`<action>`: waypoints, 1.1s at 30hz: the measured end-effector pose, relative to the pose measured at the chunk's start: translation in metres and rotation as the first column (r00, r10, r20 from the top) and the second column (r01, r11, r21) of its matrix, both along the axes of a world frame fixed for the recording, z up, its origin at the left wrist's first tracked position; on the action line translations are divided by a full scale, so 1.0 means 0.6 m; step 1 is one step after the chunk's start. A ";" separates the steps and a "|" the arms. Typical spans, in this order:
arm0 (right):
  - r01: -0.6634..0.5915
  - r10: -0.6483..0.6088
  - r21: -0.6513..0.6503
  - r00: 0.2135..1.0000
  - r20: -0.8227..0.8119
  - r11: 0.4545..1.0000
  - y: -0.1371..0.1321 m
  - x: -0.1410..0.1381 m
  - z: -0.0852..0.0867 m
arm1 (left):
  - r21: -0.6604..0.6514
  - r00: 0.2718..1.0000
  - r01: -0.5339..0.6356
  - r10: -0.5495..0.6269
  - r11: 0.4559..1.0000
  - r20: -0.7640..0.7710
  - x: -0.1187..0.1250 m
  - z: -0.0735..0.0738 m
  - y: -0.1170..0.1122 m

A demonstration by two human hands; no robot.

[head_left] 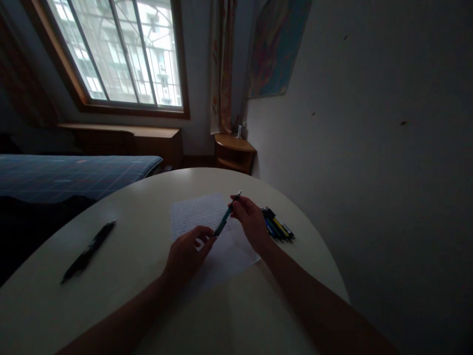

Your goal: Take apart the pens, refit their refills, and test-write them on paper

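A teal and black pen (223, 220) slants between my two hands, above a sheet of paper (199, 212) covered in lines of writing. At the pen's lower end, my left hand (190, 246) pinches it between thumb and fingers. My right hand (249, 219) grips the upper end, where a silvery tip sticks out past the fingers. Just right of that hand lies a bunch of pens (278, 226) in black, blue and yellow. Part of the bunch is hidden behind the hand.
On the left of the round white table (136, 256) lies a dark elongated object (88, 251), too blurred to name. A bed with a blue checked cover (74, 172) stands beyond the table's left edge. The wall (369, 197) is close on the right. A corner shelf (235, 143) stands behind.
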State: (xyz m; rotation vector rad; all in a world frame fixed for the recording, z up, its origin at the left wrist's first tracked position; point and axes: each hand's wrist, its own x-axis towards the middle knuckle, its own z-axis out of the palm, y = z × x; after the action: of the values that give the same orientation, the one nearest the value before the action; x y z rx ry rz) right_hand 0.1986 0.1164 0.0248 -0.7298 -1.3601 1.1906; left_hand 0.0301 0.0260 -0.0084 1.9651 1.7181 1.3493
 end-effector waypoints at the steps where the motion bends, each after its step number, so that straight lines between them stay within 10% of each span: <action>1: 0.023 -0.023 0.006 1.000 -0.006 1.000 0.006 0.007 0.002 | 0.009 1.000 0.003 -0.003 1.000 -0.017 0.000 0.000 -0.001; 5: 0.239 -0.247 0.072 0.957 0.149 0.968 0.029 0.044 0.012 | -0.006 0.999 -0.019 0.019 1.000 -0.036 0.001 0.002 -0.001; 11: 0.373 -0.520 0.368 0.685 0.510 0.852 0.038 0.082 0.010 | -0.031 0.999 -0.003 0.001 1.000 -0.036 -0.002 0.001 -0.001; 21: 0.367 -0.586 0.475 0.305 0.750 0.800 0.054 0.089 -0.011 | 0.052 0.944 0.075 -0.054 0.996 -0.324 0.003 -0.002 -0.014; 33: 0.400 -0.560 0.463 0.170 0.811 0.791 0.068 0.094 -0.031 | -0.053 0.847 0.181 -0.183 0.982 -0.499 0.015 0.016 -0.031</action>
State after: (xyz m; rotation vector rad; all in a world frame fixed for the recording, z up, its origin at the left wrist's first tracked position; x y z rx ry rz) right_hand 0.2548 0.1575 0.0061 -1.7703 -1.8554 -0.0195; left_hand 0.0390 0.0076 0.0010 2.5692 1.6536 0.8061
